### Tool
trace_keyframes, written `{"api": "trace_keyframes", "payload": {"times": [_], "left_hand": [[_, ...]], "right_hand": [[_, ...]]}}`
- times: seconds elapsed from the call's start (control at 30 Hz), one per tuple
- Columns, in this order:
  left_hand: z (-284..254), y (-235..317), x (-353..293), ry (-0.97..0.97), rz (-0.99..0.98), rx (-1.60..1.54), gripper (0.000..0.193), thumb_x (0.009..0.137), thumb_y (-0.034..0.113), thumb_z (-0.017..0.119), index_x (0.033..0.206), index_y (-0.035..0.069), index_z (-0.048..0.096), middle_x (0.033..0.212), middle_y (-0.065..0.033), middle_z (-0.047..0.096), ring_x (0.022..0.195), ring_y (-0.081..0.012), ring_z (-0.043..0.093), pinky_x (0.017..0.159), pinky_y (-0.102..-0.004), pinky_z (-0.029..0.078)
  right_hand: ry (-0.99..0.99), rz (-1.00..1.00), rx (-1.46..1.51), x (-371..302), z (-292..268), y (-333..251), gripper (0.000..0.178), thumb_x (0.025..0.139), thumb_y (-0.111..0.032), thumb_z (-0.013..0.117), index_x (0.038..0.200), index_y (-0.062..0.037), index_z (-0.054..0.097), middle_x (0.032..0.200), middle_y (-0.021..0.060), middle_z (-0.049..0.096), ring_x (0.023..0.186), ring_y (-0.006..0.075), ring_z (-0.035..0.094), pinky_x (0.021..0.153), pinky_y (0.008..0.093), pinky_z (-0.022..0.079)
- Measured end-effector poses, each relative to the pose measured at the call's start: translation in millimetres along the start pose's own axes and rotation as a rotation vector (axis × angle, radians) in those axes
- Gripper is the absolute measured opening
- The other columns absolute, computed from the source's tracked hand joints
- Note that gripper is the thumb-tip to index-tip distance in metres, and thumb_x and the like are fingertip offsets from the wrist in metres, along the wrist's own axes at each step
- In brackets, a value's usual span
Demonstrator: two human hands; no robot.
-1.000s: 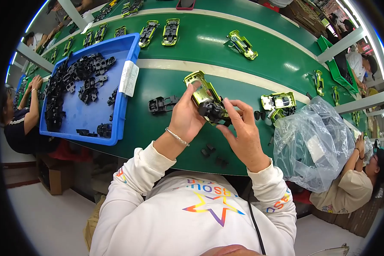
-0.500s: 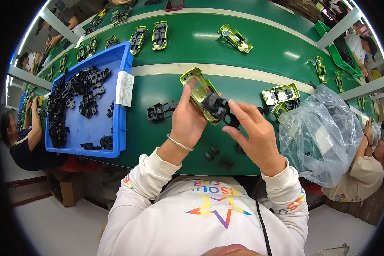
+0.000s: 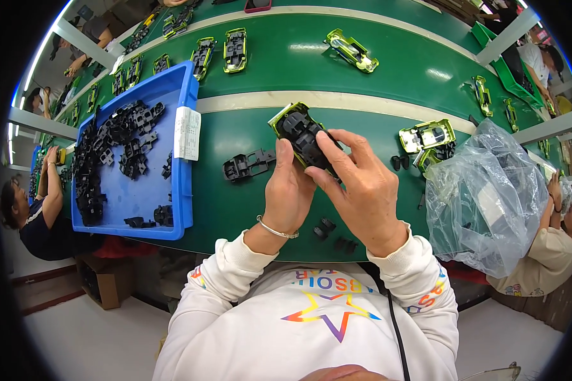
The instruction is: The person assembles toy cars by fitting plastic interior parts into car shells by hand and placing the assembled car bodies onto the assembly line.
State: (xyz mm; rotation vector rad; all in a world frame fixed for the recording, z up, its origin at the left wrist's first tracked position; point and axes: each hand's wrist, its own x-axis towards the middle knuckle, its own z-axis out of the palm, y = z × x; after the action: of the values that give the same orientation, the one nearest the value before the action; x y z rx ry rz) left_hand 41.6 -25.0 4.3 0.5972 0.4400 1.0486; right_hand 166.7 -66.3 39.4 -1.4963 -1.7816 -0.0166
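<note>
My left hand [image 3: 287, 193] is closed around a lime-green toy car body [image 3: 277, 117], held upturned above the table. Inside the body lies a black plastic interior piece [image 3: 304, 134]. My right hand [image 3: 362, 178] presses on this black piece with its fingers, thumb at the near end. How deep the piece sits is hidden by the fingers. Left of my hands, another black interior piece [image 3: 249, 165] rests on the green table. Small black parts [image 3: 325, 228] lie near the table's front edge, beside my right wrist.
A blue bin [image 3: 183, 184] of black parts stands left. Toy car bodies [image 3: 427, 135] and a clear plastic bag [image 3: 483, 203] lie right. Across a pale divider [image 3: 362, 109], more cars [image 3: 235, 51] rest on the green surface. Other people [image 3: 38, 216] sit at both sides.
The black interior piece has gone from tilted over the car body's near end to lying inside it. My right hand has moved left and up onto the piece.
</note>
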Motion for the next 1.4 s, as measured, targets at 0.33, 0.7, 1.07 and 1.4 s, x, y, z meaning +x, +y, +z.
{"api": "trace_keyframes", "payload": {"times": [0.33, 0.7, 1.07, 1.4], "left_hand": [[-11, -2, 0, -0.04, 0.012, 0.03, 0.046, 0.109, 0.042, 0.029, 0.136, 0.008, 0.044, 0.128, -0.011, 0.058, 0.118, -0.0226, 0.058, 0.101, -0.0382, 0.047], [-26, -2, 3, -0.114, 0.06, 0.048, 0.052, 0.109, 0.046, 0.027, 0.134, 0.006, 0.049, 0.123, -0.0074, 0.062, 0.112, -0.0189, 0.061, 0.097, -0.035, 0.048], [-19, 6, 2, -0.003, 0.07, 0.21, 0.044, 0.102, 0.029, 0.045, 0.138, 0.005, 0.039, 0.127, -0.0111, 0.057, 0.114, -0.022, 0.059, 0.103, -0.0377, 0.045], [-12, 5, -1, -0.003, 0.056, 0.174, 0.044, 0.098, 0.017, 0.046, 0.139, 0.006, 0.039, 0.128, -0.0099, 0.055, 0.118, -0.0202, 0.055, 0.105, -0.0378, 0.042]], "right_hand": [[-0.155, 0.075, 0.007, 2, -4, -12, 0.041, 0.084, -0.014, 0.075, 0.121, -0.0026, 0.062, 0.119, 0.0127, 0.054, 0.081, 0.0261, 0.068, 0.061, 0.0341, 0.056], [-0.189, 0.087, 0.03, 8, -2, -19, 0.04, 0.085, -0.015, 0.074, 0.12, 0.0, 0.061, 0.117, 0.0151, 0.054, 0.078, 0.0287, 0.068, 0.062, 0.0365, 0.056], [-0.222, 0.098, 0.247, 3, -7, -10, 0.049, 0.083, -0.005, 0.073, 0.128, 0.0002, 0.056, 0.124, 0.0163, 0.049, 0.091, 0.0335, 0.068, 0.07, 0.0392, 0.057], [-0.291, 0.041, 0.087, 5, -15, -13, 0.047, 0.08, 0.001, 0.069, 0.126, 0.0033, 0.057, 0.122, 0.0148, 0.051, 0.088, 0.0307, 0.066, 0.071, 0.0389, 0.056]]}}
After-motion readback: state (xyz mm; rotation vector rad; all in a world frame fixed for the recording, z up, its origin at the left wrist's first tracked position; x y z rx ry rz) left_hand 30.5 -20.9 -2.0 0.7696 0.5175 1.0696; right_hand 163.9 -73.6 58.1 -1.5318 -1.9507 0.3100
